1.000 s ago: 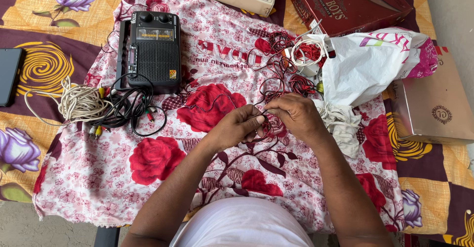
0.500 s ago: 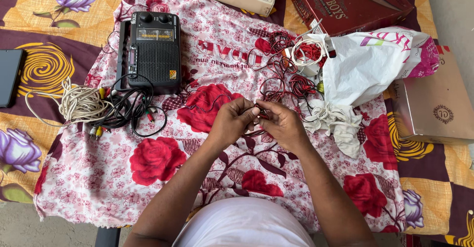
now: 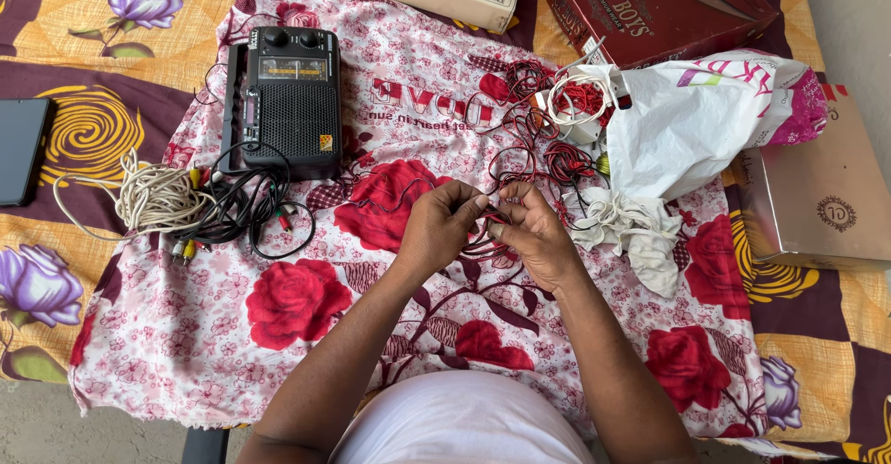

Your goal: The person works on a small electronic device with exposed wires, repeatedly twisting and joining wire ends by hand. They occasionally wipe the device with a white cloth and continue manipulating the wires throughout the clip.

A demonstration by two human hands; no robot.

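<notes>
Both hands now drawn together mid-cloth point(image 3: 167, 353), away from its right edge. Left hand point(image 3: 441, 227) and right hand point(image 3: 534, 232) pinched narrow on thin red wire point(image 3: 483, 246); tangle point(image 3: 548, 153) just beyond, radio point(image 3: 283, 102) untouched.

The person is wearing a plain white top, showing at the lower edge. Both forearms are showing bare; the left hand point(image 3: 441, 227) and right hand point(image 3: 534, 232) are wearing 0 rings.
</notes>
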